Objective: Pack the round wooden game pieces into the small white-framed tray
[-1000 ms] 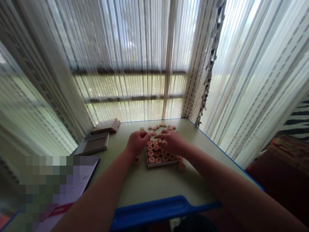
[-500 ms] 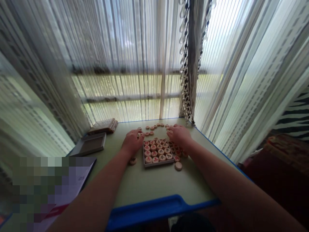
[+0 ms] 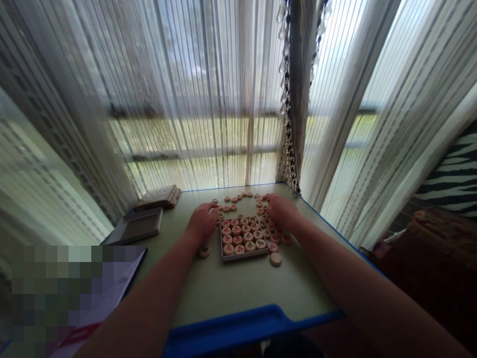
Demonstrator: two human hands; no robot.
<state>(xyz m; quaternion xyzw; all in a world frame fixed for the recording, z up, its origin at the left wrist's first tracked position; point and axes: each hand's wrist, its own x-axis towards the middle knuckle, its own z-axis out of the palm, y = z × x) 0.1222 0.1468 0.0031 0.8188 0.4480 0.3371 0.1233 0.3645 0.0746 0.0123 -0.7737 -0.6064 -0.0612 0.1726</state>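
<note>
Round wooden xiangqi pieces with red and black characters fill a shallow open box (image 3: 245,257) in the middle of the table. At the box's left side is my left hand (image 3: 202,220), its thumb and forefinger closed around a pale xiangqi piece (image 3: 211,211) that shows only in part. My right hand (image 3: 281,211) is beyond the box's right edge, over loose pieces. Its fingers are bent together at the far pieces, and what they hold, if anything, is hidden. More loose pieces (image 3: 244,194) form an arc behind the box. A blank-faced piece (image 3: 276,259) lies near its front right corner.
A grey box lid (image 3: 143,226) and a worn book (image 3: 156,197) lie on the left of the pale green table (image 3: 219,288), with a folder (image 3: 122,278) nearer. The table has a blue edge (image 3: 231,323). Sheer curtains (image 3: 208,99) hang behind it.
My right hand has shifted slightly right and its fingers have drawn together, uncovering several loose pieces. My left hand has stayed near the same place, its fingers more curled.
</note>
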